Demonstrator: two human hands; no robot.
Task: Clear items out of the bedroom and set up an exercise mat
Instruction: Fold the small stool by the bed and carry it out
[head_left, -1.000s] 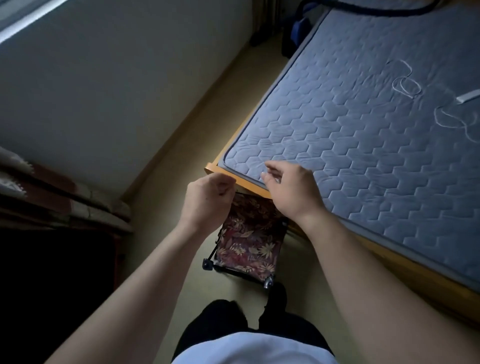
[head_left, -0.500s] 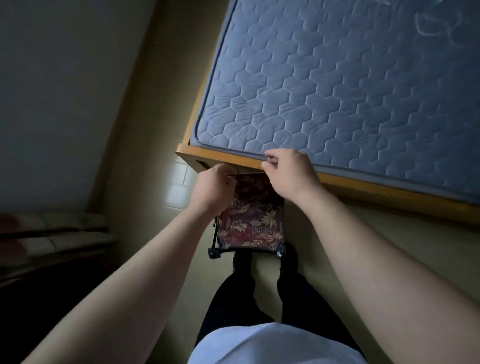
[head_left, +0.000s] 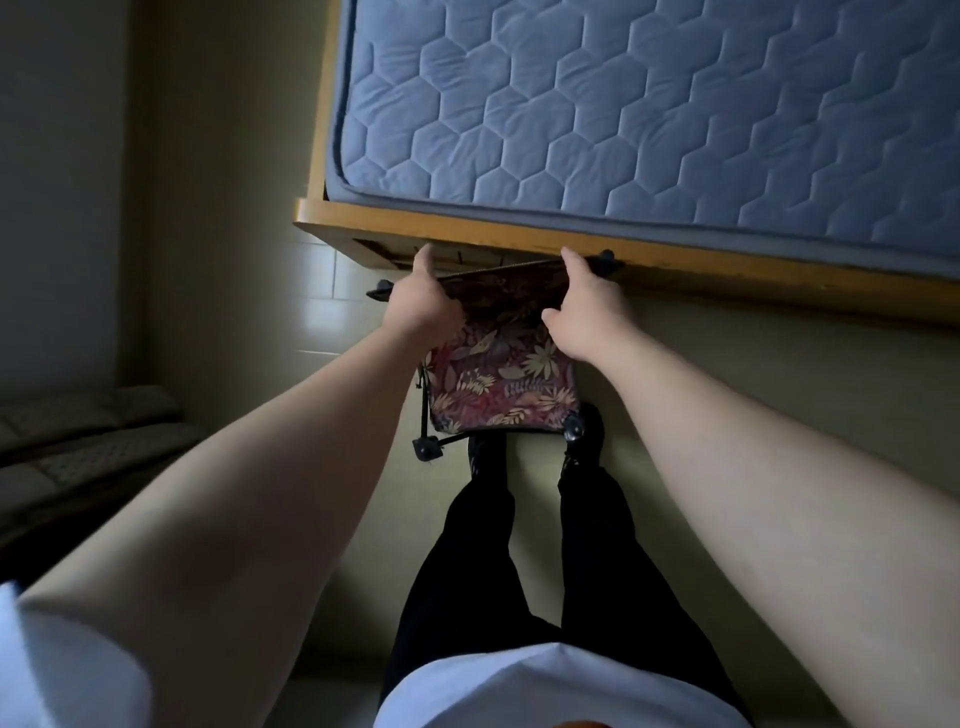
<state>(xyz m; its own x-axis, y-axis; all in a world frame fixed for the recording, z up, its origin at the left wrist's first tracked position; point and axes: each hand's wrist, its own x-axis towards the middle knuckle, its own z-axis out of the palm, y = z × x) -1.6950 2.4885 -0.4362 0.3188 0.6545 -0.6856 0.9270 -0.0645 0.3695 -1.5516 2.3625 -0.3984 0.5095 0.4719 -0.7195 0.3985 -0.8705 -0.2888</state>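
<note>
Left hand (head_left: 423, 307), right hand (head_left: 588, 313) now farther apart on floral stool (head_left: 501, 382)

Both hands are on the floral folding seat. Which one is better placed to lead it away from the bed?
Left, marginally. The left hand grips the floral folding seat at the end over open floor; the right hand grips the end beside the bed frame.

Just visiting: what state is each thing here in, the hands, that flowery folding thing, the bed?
left hand: grips the top edge of the floral folding seat.
right hand: grips the same top edge, further right.
floral folding seat: folded flat, held upright before the bed frame.
mattress: bare, lying on the bed frame.
cushions: stacked at left, untouched.
</note>
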